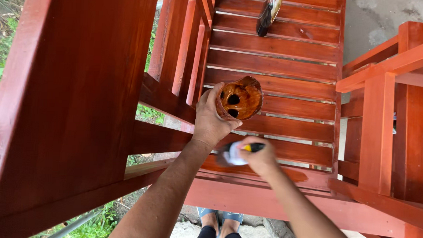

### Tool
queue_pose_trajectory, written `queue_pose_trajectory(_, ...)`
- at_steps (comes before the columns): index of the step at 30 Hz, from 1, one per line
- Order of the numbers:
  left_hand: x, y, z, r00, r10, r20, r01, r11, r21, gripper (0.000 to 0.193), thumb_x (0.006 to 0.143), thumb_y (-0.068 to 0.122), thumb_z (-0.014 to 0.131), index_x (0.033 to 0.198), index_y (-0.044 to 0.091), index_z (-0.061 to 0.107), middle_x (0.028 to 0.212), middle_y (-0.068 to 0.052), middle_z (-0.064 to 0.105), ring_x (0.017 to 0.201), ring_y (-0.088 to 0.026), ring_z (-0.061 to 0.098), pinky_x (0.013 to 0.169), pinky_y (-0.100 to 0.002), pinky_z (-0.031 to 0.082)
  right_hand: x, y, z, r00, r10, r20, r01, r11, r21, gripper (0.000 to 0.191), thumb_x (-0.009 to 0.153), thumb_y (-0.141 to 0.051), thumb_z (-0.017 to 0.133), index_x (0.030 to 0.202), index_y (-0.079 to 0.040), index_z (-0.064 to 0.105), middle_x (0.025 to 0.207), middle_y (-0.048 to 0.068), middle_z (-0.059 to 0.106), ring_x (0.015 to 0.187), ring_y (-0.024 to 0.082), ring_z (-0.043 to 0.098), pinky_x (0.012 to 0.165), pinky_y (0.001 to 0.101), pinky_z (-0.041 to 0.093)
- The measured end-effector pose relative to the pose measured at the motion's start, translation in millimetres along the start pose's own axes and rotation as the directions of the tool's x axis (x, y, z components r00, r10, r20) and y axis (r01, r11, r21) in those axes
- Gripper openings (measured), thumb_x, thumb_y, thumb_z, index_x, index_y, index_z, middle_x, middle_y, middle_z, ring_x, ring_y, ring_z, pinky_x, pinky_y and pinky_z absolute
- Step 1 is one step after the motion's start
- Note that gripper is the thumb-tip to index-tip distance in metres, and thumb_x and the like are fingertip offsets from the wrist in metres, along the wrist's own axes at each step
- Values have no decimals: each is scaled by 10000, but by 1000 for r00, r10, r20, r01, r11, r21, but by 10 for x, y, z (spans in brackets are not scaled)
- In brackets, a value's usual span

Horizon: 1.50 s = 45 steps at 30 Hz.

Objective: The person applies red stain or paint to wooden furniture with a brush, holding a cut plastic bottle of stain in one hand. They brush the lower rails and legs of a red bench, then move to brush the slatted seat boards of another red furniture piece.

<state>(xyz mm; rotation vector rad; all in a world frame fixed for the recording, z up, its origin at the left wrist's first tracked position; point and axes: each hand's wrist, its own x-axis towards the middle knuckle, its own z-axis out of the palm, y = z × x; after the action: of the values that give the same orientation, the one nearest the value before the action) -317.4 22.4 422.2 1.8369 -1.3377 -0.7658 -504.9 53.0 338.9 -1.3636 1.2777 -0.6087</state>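
Left hand (pixel 210 120) grips paint cup (pixel 239 98); right hand (pixel 259 157) holds brush (pixel 238 152) (blurred).

Two bare forearms reach forward from the bottom of the view, converging toward the middle. The left hand (pixel 213 118) is raised higher, fingers and thumb curled in a firm wrapping grip. The right hand (pixel 258 157) sits just below and beside it, closed in a fist, slightly motion-blurred.
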Motion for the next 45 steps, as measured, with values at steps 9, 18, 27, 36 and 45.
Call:
queue_pose_trajectory(9,23,-166,-51,997,61,-41,-61,998,-11,1129,482,176,996,1460,181,433,1446,-149,489,1361,-370,460,1145,-449,418,137,7,637,933,247,261,-299,937,181,108,798,11,780,847,-62,717,849,48,739,749,134,689,660,321,579)
queue_pose_trajectory(18,94,-263,18,993,92,-72,-96,994,-59,1131,493,179,994,1473,145,429,1434,-162,510,1348,-366,486,1141,-450,426,266,50,608,878,92,470,-83,996,-40,144,751,19,745,874,-56,741,885,18,771,868,139,726,837,303,574)
queue_pose_trajectory(27,135,-194,52,996,62,-72,-69,993,-98,1107,493,166,989,1460,131,451,1412,-157,533,1312,-356,521,1116,-435,451,419,-181,609,859,105,501,23,970,-241,263,698,-82,819,947,-113,738,945,58,769,924,207,712,870,349,547)
queue_pose_trajectory(36,234,-144,151,995,64,-74,-68,996,-53,1127,463,170,1017,1438,134,451,1381,-184,520,1274,-370,512,1090,-443,448,281,376,211,839,83,538,-23,993,-117,130,735,-75,795,858,-77,753,809,80,750,783,163,684,752,333,561)
queue_pose_trajectory(45,225,45,277,999,-33,27,35,996,-79,1144,484,171,1016,1464,220,428,1458,-135,436,1347,-333,448,1140,-400,444,161,336,-1182,857,441,268,-148,708,-691,143,758,-14,715,812,-129,780,850,84,778,826,216,732,773,394,571)
